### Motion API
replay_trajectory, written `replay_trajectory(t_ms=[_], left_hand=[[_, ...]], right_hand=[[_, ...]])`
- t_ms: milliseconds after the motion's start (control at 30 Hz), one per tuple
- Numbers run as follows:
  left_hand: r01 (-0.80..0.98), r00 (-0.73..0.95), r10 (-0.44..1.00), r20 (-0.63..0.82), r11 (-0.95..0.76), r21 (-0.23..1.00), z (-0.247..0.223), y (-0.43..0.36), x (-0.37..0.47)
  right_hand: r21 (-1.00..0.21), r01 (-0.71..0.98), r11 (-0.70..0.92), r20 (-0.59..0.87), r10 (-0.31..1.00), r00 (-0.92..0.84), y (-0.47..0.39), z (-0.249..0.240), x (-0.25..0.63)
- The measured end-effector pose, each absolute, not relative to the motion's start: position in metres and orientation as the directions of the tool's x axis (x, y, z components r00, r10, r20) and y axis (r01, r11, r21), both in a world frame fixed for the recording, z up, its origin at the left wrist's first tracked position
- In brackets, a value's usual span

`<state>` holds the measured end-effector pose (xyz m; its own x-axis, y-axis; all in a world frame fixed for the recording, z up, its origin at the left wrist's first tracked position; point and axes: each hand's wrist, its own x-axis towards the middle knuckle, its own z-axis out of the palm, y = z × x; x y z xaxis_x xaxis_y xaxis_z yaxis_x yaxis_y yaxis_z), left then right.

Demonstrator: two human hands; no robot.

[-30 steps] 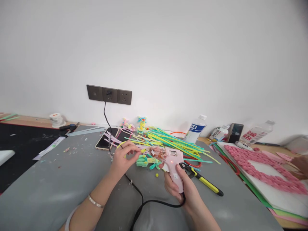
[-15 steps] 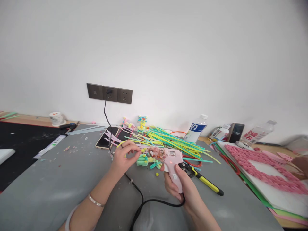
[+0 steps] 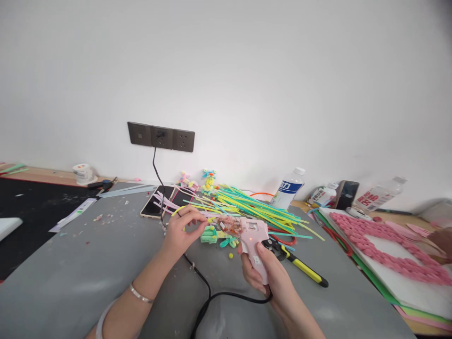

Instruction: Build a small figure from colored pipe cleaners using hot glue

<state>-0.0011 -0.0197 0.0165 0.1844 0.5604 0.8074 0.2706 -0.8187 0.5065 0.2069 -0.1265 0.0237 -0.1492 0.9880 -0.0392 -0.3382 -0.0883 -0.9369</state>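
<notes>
My right hand is wrapped round the handle of a pale pink glue gun, whose glue-smeared nozzle end points left. My left hand pinches a yellow pipe cleaner, its small yellow end held at the nozzle. Whether they touch I cannot tell. Just below the nozzle lies a green and yellow pipe-cleaner figure, partly covered by the gun. A little yellow pompom rests on the grey mat. Pliers with yellow-black handles lie right of my right hand.
Loose pipe cleaners are heaped behind the gun, near a white bottle. A phone lies at the left. The black cord runs across the mat to a wall socket. At right, another person's hand is beside a pink braided piece.
My hands and the glue gun stay almost exactly where they were. The other person's hand at the far right has shifted slightly.
</notes>
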Motion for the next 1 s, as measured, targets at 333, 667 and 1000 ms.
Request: replay_trajectory(t_ms=[333, 667, 1000], left_hand=[[0.27, 0.172, 0.55, 0.817, -0.824, 0.497, 0.019, -0.02, 0.0], [0.283, 0.179, 0.571, 0.801, -0.81, 0.515, 0.016, -0.019, -0.001], [0.236, 0.16, 0.6, 0.784, -0.794, 0.56, 0.016, -0.018, -0.001]], right_hand=[[-0.955, -0.29, -0.067, -0.029, 0.991, -0.133, -0.127, 0.022, 0.208], [-0.998, -0.048, -0.03, -0.026, 0.997, -0.076, -0.133, 0.031, 0.204], [-0.997, 0.068, 0.047, 0.045, 0.998, -0.034, -0.138, 0.038, 0.205]])
